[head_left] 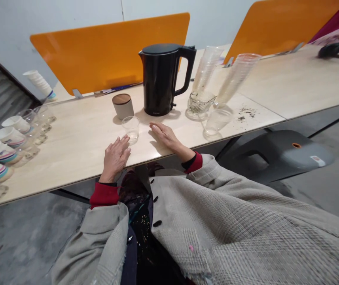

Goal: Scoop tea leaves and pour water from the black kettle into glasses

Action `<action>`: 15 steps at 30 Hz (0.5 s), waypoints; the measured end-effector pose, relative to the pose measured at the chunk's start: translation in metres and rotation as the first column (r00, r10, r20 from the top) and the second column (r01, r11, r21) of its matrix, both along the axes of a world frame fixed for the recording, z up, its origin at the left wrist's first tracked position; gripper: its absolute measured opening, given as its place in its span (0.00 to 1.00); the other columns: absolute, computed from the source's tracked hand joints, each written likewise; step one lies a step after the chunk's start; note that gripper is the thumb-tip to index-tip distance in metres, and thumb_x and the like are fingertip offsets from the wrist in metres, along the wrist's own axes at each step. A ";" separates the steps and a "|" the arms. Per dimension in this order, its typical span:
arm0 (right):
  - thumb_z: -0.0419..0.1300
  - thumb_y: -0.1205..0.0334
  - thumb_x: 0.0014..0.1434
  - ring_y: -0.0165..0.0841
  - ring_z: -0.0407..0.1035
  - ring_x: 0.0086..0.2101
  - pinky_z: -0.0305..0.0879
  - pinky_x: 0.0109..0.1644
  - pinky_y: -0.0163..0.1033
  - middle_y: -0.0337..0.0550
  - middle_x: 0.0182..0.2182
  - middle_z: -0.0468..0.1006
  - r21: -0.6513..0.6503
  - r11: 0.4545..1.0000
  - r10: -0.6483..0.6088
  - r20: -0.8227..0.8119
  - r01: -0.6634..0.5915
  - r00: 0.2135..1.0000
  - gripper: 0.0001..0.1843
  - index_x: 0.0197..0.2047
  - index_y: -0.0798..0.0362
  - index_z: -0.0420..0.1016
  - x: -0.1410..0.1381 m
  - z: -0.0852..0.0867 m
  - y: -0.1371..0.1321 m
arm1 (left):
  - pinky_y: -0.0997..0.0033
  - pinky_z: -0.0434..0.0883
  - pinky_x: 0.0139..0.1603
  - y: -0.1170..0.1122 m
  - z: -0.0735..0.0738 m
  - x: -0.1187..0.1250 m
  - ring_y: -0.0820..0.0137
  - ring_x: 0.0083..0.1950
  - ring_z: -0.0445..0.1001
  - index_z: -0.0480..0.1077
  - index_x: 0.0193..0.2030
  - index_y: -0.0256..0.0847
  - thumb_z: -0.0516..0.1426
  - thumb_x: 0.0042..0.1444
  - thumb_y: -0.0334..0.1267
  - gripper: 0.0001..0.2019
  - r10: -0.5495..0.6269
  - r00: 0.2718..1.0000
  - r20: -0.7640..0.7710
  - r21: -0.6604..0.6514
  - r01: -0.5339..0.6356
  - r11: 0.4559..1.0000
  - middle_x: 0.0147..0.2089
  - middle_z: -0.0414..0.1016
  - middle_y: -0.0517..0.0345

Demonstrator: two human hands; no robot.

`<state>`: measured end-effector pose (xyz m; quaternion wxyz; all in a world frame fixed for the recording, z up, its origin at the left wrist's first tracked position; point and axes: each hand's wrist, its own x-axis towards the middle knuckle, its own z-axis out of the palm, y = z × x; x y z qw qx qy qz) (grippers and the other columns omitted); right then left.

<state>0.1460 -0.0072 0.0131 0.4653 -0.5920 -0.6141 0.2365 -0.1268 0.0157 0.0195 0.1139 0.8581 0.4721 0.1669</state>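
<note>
Your clear cup [131,130] is on the table [77,136], nearer to you than the kettle [159,81] and to its left. It sits between your 2 hands: your left hand [116,155] is right at its near left side, fingertips overlapping its edge in this view, though you cannot tell whether they touch; your right hand [167,136] is apart from it, in front of the kettle. Both hands are open, fingers extended and together, and neither grips anything.

The cup stands upright, mouth up, its long axis vertical.

Left of the kettle, the canister [123,109] with a wooden lid stands just behind your cup, blocking the way straight back. The kettle's spout points left and its handle right. To the right of the kettle you have a glass bowl [200,103] with dark bits, another clear cup [217,122], 2 leaning stacks of clear cups [237,81] and scattered dark crumbs [247,113]. An orange panel [104,53] rises behind the kettle; paper cups [10,136] line up far to its left.
</note>
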 end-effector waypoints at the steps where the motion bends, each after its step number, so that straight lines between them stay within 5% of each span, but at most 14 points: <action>1: 0.51 0.49 0.77 0.44 0.76 0.65 0.67 0.74 0.51 0.57 0.66 0.82 -0.003 1.000 -0.001 0.001 0.001 1.000 0.27 0.66 0.55 0.80 0.000 0.000 0.000 | 0.44 0.61 0.83 0.001 -0.002 -0.001 0.55 0.85 0.60 0.68 0.78 0.47 0.50 0.72 0.46 0.30 0.018 1.000 0.018 0.007 -0.018 1.000 0.82 0.66 0.54; 8: 0.49 0.53 0.78 0.46 0.72 0.68 0.64 0.76 0.53 0.60 0.70 0.77 -0.001 1.000 0.014 0.233 -0.014 0.972 0.30 0.73 0.58 0.73 -0.002 0.000 0.000 | 0.29 0.57 0.83 0.002 -0.017 0.004 0.42 0.87 0.54 0.66 0.78 0.37 0.49 0.73 0.48 0.32 0.191 0.981 0.036 0.145 -0.194 0.970 0.83 0.63 0.38; 15: 0.57 0.53 0.75 0.57 0.54 0.78 0.47 0.83 0.65 0.68 0.80 0.60 -0.104 0.992 0.122 0.595 -0.074 0.794 0.37 0.79 0.66 0.62 -0.020 0.000 -0.003 | 0.23 0.55 0.82 -0.001 -0.014 0.009 0.38 0.85 0.57 0.67 0.77 0.35 0.46 0.75 0.48 0.31 0.201 0.977 -0.063 0.160 -0.189 0.969 0.82 0.63 0.34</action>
